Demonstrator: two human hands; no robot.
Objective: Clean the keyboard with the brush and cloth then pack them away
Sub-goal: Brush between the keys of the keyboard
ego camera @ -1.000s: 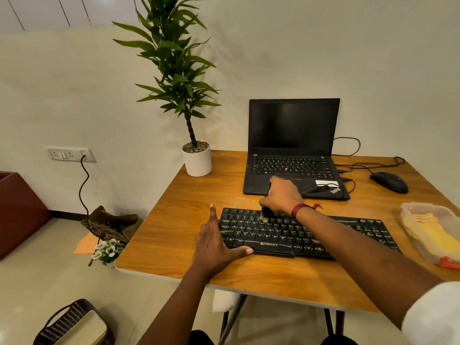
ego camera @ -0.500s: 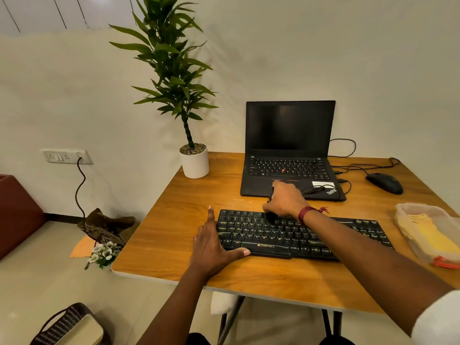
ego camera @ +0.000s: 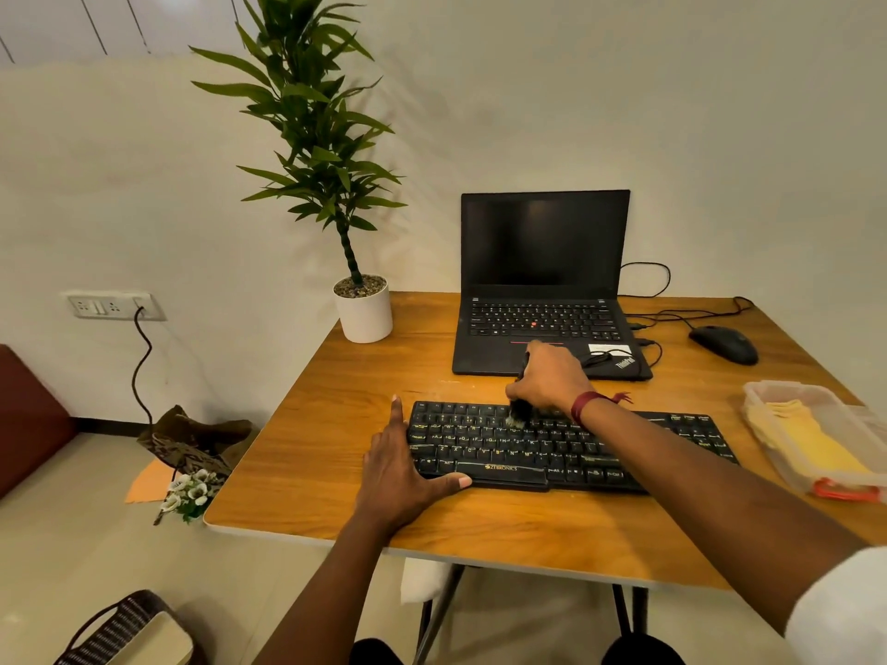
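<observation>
Keyboard (ego camera: 480, 443): black, flat on the wooden table (ego camera: 312, 448), long side toward me, near the front edge.
Left hand (ego camera: 398, 477): palm down on the table at the keyboard's 9 o'clock end. Fingers are straight and hold nothing; the index points to 12 o'clock and the thumb lies against the keyboard's front edge.
Right hand (ego camera: 547, 376): fingers curled tight round the brush handle, above the upper key rows, left of centre.
Brush (ego camera: 518, 416): bristles down on the upper keys; the dark handle sticks out of my fist toward 12 o'clock.
Cloth (ego camera: 806, 439): yellow, lying inside the clear plastic container (ego camera: 768, 388) at 3 o'clock from the keyboard, well apart from both hands.
Laptop (ego camera: 542, 242): open, screen dark, at 12 o'clock from the keyboard.
Mouse (ego camera: 725, 344): black, at 2 o'clock.
Plant pot (ego camera: 364, 314): white, at 11 o'clock, at the table's far corner.
</observation>
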